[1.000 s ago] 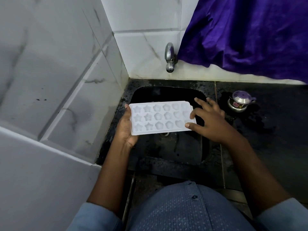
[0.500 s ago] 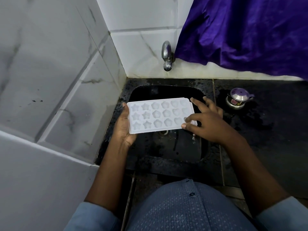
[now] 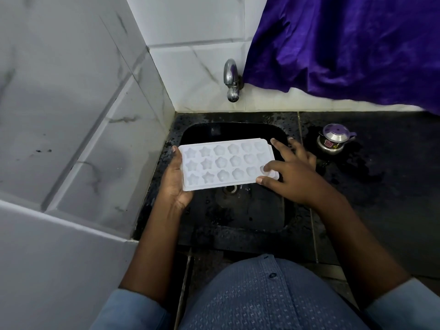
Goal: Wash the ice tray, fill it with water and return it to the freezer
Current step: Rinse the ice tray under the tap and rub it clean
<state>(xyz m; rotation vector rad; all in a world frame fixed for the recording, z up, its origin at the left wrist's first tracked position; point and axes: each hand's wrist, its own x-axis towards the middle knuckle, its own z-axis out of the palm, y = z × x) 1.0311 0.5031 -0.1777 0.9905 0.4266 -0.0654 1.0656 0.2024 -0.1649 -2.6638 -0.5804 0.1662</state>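
A white ice tray (image 3: 226, 163) with star- and flower-shaped cells is held level over the black sink (image 3: 238, 210). My left hand (image 3: 175, 179) grips its left end, palm underneath and thumb on the edge. My right hand (image 3: 289, 173) is at the tray's right end, thumb under the near corner, a fingertip in a corner cell, the other fingers spread past the edge. The steel tap (image 3: 231, 79) sticks out of the tiled wall above the sink, and no water is running from it.
A small steel pot with a purple lid (image 3: 333, 140) stands on the wet black counter (image 3: 381, 186) right of the sink. A purple cloth (image 3: 345, 44) hangs on the back wall. White tiled walls close in the left side and back.
The tray has shifted slightly left and back over the sink. My right index finger has moved onto a corner cell at the tray's right end.
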